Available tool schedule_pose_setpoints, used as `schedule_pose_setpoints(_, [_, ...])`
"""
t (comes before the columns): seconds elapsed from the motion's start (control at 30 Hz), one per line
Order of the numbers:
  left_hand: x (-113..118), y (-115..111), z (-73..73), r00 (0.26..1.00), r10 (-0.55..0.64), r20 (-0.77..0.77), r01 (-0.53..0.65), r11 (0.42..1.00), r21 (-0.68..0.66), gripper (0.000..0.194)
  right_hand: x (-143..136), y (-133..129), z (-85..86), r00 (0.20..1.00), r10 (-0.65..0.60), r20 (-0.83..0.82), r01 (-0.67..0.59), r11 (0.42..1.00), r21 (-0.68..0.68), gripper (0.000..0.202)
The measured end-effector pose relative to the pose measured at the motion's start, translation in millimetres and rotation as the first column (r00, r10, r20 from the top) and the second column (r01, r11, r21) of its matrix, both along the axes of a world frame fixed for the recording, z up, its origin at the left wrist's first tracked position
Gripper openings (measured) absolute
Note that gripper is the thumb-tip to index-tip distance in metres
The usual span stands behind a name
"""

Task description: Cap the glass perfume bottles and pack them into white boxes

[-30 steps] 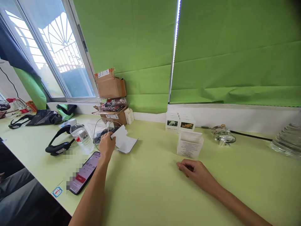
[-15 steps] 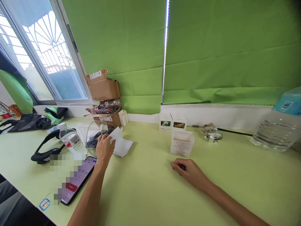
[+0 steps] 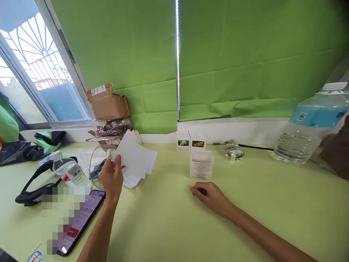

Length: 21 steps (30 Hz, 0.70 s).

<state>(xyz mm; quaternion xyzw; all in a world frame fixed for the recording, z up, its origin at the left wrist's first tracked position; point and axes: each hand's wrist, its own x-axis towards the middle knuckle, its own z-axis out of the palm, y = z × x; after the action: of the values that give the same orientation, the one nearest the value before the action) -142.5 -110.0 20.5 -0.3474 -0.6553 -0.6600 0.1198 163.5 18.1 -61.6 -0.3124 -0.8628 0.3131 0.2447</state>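
My left hand [image 3: 111, 178] pinches a white paper sheet [image 3: 136, 154] by its edge and holds it tilted above the table. More white paper [image 3: 132, 181] lies beneath it. My right hand [image 3: 206, 193] rests on the table with curled fingers. A dark spot shows inside the curl; whether it is an object or shadow I cannot make out. Just beyond that hand stands an open white box [image 3: 201, 165] with small print on its front. Behind it are two white boxes, one with a white flower picture [image 3: 183, 142], the other with a yellow one [image 3: 198, 143].
At left lie a phone [image 3: 81, 222] showing a timer, a black headband-like strap [image 3: 35, 193] and a tilted water bottle [image 3: 69, 169]. Cardboard boxes [image 3: 106, 103] are stacked by the window. A shiny glass-like object [image 3: 233, 150] and a large water bottle [image 3: 302, 131] stand at right.
My left hand has gripped the white paper and lifted it off the pile, tilting it up. My right hand keeps its place near the open box. The whole view has shifted to the right.
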Motion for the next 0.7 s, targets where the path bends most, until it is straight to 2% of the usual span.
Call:
schedule_pose_setpoints(0.07, [14.3, 3.5, 0.8, 0.991, -0.098, 0.086, 0.091, 0.993, 0.08, 0.036, 0.7, -0.3, 0.6, 1.0, 0.004, -0.011, -0.004, 1.0, -0.023, 0.048])
schedule_pose_setpoints(0.17, [37.2, 10.9, -3.3, 0.948, -0.243, 0.206, 0.226, 0.969, 0.103, 0.04, 2.2, -2.2, 2.7, 0.998, 0.044, -0.046, -0.051, 0.989, -0.14, 0.044])
schedule_pose_setpoints(0.23, [52.4, 15.7, -9.2, 0.896, -0.342, 0.282, 0.33, 0.94, 0.09, 0.042, 2.6, -4.6, 4.9, 0.991, 0.068, -0.112, -0.096, 0.958, -0.269, 0.045])
schedule_pose_setpoints(0.33, [72.7, 20.5, -20.5, 0.825, -0.441, 0.354, 0.456, 0.889, 0.045, 0.045, 0.6, -9.9, 7.9, 0.967, 0.069, -0.244, -0.175, 0.879, -0.444, 0.054])
schedule_pose_setpoints(0.4, [83.5, 21.9, -27.9, 0.803, -0.471, 0.365, 0.502, 0.865, 0.012, 0.046, -2.3, -14.1, 9.0, 0.954, 0.04, -0.297, -0.194, 0.837, -0.511, 0.055])
schedule_pose_setpoints(0.5, [95.9, 21.9, -35.6, 0.788, -0.499, 0.359, 0.548, 0.835, -0.042, 0.044, -6.5, -19.4, 9.5, 0.941, -0.022, -0.337, -0.18, 0.811, -0.556, 0.051])
schedule_pose_setpoints(0.7, [110.7, 17.4, -36.4, 0.75, -0.629, 0.204, 0.66, 0.73, -0.177, 0.035, -8.3, -17.9, 10.2, 0.923, -0.087, -0.374, -0.167, 0.786, -0.596, 0.051])
